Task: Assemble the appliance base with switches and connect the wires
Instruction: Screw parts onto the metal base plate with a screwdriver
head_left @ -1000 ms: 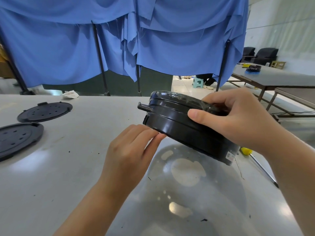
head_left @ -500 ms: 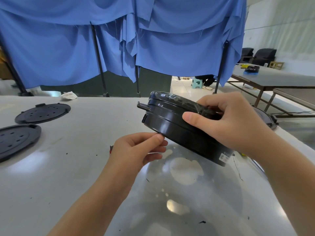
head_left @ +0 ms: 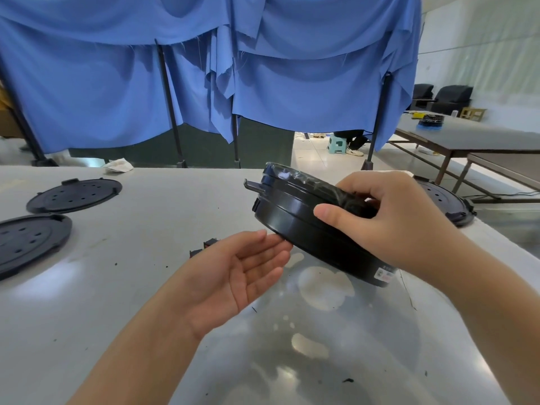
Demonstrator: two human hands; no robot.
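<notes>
The right hand (head_left: pixel 403 223) clamps the round black appliance base (head_left: pixel 309 229), tilted above the desk (head_left: pixel 146 287) at centre, probably to expose its side for a switch. At 7 o'clock the left hand (head_left: pixel 233 276) lies palm-up, grip slack and empty, fingertips at the lower rim. Two small switches (head_left: pixel 204 247) wait behind it.

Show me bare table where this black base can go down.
Free: the table between the two perforated discs and the base; also the near strip under both forearms. Crowded: left edge with discs, two small switches by the left hand.
</notes>
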